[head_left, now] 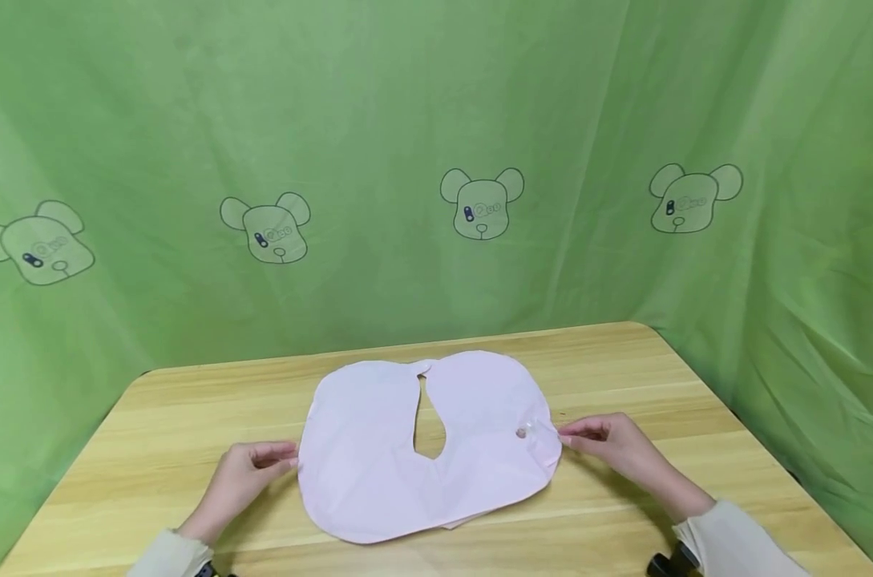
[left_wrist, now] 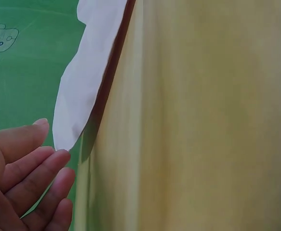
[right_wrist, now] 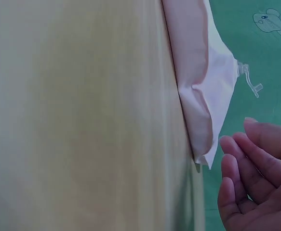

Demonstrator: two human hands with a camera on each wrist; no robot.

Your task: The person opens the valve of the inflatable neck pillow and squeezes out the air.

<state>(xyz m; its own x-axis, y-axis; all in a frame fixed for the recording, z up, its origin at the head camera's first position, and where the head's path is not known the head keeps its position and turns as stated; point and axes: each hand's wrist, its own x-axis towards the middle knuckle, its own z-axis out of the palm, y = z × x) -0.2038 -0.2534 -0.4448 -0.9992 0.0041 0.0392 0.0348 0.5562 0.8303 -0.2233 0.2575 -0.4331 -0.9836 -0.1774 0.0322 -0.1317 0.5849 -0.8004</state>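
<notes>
A pale pink inflatable neck pillow (head_left: 364,449), mostly flat, lies on the wooden table (head_left: 191,409) with an elongated opening in its middle. Its two upper lobes meet at a small tab (head_left: 425,368). A clear plastic valve (right_wrist: 246,72) with its cap hanging off stands up near the right end. My left hand (head_left: 244,477) is at the left edge; in the left wrist view its fingertips (left_wrist: 61,155) reach the pillow's rim, with the thumb held apart. At the right edge, my right hand (head_left: 624,453) has loosely bent fingers, just off the creased rim in its wrist view.
A green curtain (head_left: 378,120) printed with bear heads hangs behind and around the table. Light sleeves (head_left: 732,541) cover both forearms, and a dark wrist device (head_left: 674,561) shows at the bottom right. The table's far edge runs just behind the pillow.
</notes>
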